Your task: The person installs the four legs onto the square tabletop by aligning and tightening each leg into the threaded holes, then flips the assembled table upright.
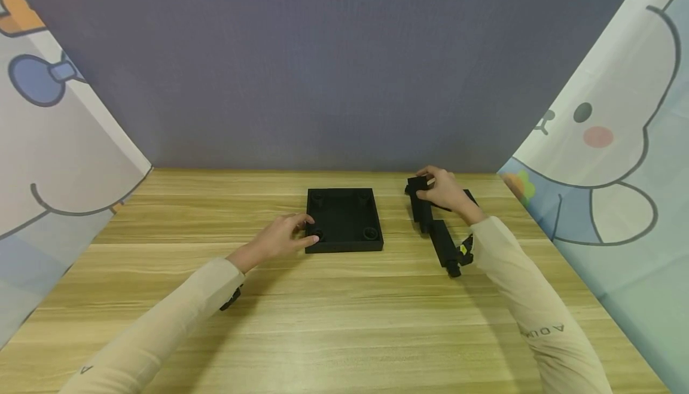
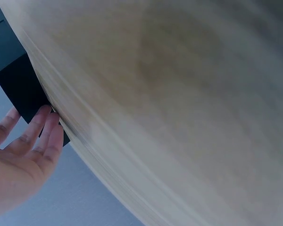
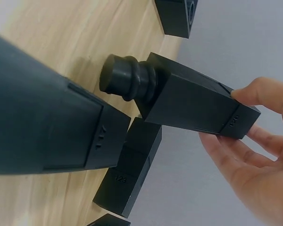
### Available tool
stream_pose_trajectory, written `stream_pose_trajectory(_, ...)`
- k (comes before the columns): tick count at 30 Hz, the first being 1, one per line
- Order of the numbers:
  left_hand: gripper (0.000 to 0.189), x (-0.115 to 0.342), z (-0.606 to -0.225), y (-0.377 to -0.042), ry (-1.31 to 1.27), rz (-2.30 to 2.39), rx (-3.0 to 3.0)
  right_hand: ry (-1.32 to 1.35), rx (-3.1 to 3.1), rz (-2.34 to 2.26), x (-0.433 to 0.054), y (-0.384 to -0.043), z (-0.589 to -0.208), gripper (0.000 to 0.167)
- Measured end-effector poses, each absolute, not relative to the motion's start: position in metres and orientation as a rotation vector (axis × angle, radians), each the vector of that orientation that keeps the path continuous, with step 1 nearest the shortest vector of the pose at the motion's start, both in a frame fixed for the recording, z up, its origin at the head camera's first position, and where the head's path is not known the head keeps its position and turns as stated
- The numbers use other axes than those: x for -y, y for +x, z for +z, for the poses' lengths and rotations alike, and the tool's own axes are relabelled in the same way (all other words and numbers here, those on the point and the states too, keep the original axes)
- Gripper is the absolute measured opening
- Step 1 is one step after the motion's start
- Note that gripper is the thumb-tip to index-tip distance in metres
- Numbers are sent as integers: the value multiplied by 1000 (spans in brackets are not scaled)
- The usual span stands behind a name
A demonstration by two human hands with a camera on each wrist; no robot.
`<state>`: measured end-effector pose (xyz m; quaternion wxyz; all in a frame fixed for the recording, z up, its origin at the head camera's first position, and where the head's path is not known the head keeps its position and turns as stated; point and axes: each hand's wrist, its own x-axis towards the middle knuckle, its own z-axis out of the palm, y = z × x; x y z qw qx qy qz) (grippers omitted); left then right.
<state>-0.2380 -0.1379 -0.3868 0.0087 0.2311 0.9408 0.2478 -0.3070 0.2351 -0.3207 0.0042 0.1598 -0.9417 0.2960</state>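
A black square panel (image 1: 344, 217) with a raised rim and round sockets at its corners lies on the wooden table. My left hand (image 1: 277, 237) is at its left edge, thumb and fingers apart; in the left wrist view the fingertips (image 2: 45, 110) touch the black side. To the right, my right hand (image 1: 445, 192) pinches one end of a black block-shaped leg (image 3: 193, 94) between thumb and fingers. A ridged round peg (image 3: 127, 77) sticks out of the leg's other end. Its underside contact with the table is hard to tell.
A second black leg (image 1: 443, 241) lies nearer, right of the panel; another leg (image 3: 132, 165) lies behind it in the right wrist view. A grey partition (image 1: 323, 71) closes the table's back. Cartoon-printed sheets (image 1: 608, 143) stand at both sides.
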Motion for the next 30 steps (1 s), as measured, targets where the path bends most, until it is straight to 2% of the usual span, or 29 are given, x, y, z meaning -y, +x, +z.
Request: stream_pose_trajectory(30,46,138,-387,-238,717,811,-2926,489,2700,1202,-226,-311,-319,50)
